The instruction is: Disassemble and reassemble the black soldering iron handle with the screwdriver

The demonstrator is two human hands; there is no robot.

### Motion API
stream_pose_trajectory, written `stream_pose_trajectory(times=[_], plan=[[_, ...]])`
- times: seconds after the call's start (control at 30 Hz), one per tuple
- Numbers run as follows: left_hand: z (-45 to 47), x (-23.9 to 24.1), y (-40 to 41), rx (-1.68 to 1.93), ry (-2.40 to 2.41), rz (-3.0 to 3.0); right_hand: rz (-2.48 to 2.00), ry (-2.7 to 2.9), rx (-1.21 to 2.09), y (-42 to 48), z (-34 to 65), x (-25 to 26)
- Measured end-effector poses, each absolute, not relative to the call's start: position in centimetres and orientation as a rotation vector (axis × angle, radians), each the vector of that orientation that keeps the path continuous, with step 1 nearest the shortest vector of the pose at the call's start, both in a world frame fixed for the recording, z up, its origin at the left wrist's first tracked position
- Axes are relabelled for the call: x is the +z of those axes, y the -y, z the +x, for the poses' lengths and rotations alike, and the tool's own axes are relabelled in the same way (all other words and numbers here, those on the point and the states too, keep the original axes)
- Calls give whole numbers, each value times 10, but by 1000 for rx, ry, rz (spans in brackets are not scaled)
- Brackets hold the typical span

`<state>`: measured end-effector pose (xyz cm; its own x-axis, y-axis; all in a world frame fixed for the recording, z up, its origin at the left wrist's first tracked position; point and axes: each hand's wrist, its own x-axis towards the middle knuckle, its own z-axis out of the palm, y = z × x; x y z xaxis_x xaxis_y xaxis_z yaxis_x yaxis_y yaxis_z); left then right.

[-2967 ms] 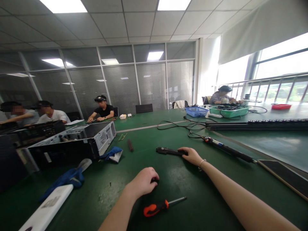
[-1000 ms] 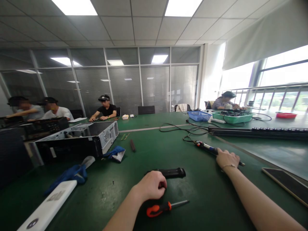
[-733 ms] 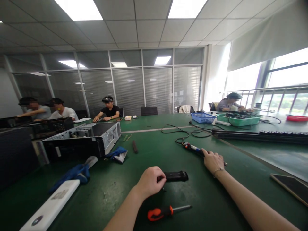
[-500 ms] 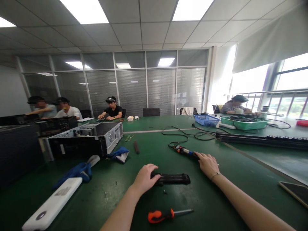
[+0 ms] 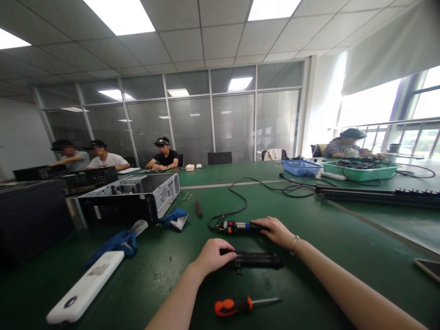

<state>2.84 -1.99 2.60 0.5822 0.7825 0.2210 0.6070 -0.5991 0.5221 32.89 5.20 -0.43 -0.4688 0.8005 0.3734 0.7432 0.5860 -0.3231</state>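
Observation:
My left hand (image 5: 213,257) is closed around the left end of a black, elongated plastic casing (image 5: 259,260) lying on the table. My right hand (image 5: 277,233) grips the black end of a corded electric tool (image 5: 240,226), whose blue band, metal section and coloured wiring are exposed. The tool lies just beyond the casing, roughly parallel to it. A small screw (image 5: 239,272) rests by the casing's near side. Closer to me is an orange and black screwdriver (image 5: 233,305), its shaft pointing right.
An open computer case (image 5: 127,201) stands left, near blue gloves (image 5: 115,247) and a long white device (image 5: 87,286). The tool's black cable (image 5: 246,201) loops back toward a blue basket (image 5: 300,168) and a green tray (image 5: 364,172). Several people sit around the table.
My right hand has brought the corded tool leftward and nearer, beyond the casing. My left hand keeps its hold on the casing. The whole view has shifted slightly.

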Motion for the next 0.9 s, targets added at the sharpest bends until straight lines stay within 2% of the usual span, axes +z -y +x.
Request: stream_pose_trajectory(times=[0.2,0.43,0.7,0.9], plan=[[29,22,17,732,-1096,2444,-1160,2349,209,-41,316,1],[26,21,12,1262,-1175,2474,-1037,2343,224,-35,310,1],[10,3,-1,965,-1368,2544,-1109,2347,284,-32,310,8],[2,5,-4,834,-1324,2468,-1181,2385,348,-23,312,13]])
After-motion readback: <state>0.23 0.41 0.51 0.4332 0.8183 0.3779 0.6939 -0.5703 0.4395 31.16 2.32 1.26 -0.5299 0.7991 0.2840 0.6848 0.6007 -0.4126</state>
